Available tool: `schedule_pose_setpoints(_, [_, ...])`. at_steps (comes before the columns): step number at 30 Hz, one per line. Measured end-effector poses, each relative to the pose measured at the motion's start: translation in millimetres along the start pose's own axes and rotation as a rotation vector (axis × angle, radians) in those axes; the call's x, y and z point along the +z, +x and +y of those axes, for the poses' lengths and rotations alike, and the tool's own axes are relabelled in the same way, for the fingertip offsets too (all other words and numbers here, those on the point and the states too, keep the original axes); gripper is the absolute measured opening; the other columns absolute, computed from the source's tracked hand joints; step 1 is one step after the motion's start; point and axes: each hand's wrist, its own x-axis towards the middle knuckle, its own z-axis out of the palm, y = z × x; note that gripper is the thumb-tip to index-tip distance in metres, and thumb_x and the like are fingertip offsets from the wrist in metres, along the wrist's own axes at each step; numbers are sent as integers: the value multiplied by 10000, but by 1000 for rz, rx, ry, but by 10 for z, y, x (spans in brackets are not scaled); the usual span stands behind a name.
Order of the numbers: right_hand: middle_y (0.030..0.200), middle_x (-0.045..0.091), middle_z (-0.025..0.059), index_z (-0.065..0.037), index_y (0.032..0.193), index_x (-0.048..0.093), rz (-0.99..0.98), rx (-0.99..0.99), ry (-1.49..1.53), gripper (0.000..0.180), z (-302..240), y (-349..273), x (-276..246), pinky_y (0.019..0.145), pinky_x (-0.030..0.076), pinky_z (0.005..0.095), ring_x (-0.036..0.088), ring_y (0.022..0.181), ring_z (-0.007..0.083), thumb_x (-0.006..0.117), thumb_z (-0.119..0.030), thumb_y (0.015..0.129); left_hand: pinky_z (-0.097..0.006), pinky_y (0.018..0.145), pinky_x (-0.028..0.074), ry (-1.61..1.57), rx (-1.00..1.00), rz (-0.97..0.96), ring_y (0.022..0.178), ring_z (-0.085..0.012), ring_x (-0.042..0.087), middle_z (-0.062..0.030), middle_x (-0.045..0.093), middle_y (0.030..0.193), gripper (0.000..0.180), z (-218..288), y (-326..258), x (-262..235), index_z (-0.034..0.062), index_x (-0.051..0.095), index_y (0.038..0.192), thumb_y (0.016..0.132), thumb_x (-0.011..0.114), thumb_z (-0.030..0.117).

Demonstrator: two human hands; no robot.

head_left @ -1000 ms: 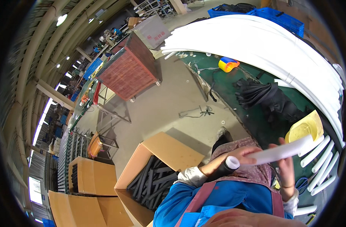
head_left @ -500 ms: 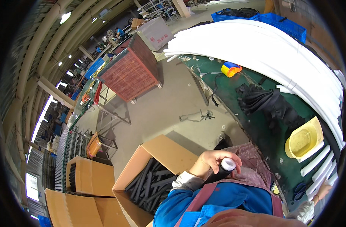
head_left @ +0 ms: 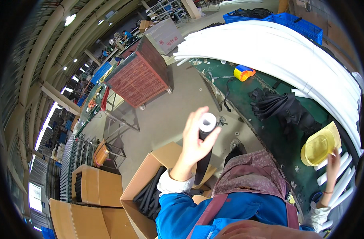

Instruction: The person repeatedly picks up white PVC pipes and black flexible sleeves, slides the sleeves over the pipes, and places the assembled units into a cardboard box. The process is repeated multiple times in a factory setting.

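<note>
Left hand grips a white tube in a black foam sleeve above an open cardboard box (holding black foam sleeves, at 7 o'clock); right hand, fingers spread, touches white tubes beside a yellow bowl.

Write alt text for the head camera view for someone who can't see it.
A person's left hand holds up a white tube in a black foam sleeve above an open cardboard box of black sleeves; the right hand rests on white tubes beside a yellow bowl.

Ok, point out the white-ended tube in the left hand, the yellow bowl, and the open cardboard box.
white-ended tube (head_left: 207,122): head view, on its white end.
yellow bowl (head_left: 318,147): head view, on its inner bottom.
open cardboard box (head_left: 139,182): head view, on its left wall.
</note>
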Motion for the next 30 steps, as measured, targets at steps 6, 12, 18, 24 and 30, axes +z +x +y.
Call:
schedule_pose_setpoints(6, [1258,508,206,7,1280,453,-634,-768,167,752,-2620,-240,1185,937,441,406,540,1106,348,801,-229,657,-301,769,476,-347,199,489,913,-157,543,-107,549,1068,664,326,292,-444,21,369,1321,786,703,230])
schedule_pose_setpoints(12, [1309,432,228,-14,1304,420,-456,-1157,146,863,-3710,-453,1524,1035,313,493,419,1219,387,798,-328,595,-312,771,425,-1327,551,522,907,-187,463,-114,437,1051,570,804,122,-1223,-26,306,1308,873,591,208])
schedule_pose_setpoints(18, [997,597,226,-3,1345,353,-1415,-701,464,706,-3415,-529,1562,791,482,382,611,897,360,715,-194,771,-324,817,520,-1293,-26,638,926,-185,554,-124,506,1118,517,37,-34,-820,-20,384,1232,895,606,303])
schedule_pose_setpoints(24, [1046,594,135,9,1306,387,-1505,-251,467,680,-2738,-534,1439,833,467,333,587,947,203,708,-325,809,-360,799,481,-1632,-739,161,867,-192,588,-66,579,934,290,-59,-682,865,39,506,1119,874,606,157])
schedule_pose_setpoints(30, [778,576,28,7,1028,545,-1264,274,606,358,-2775,-575,1772,579,441,250,540,687,98,593,-316,882,-296,713,452,-1422,-1083,114,696,-147,546,-25,556,727,213,-321,-762,1513,80,564,854,899,582,287])
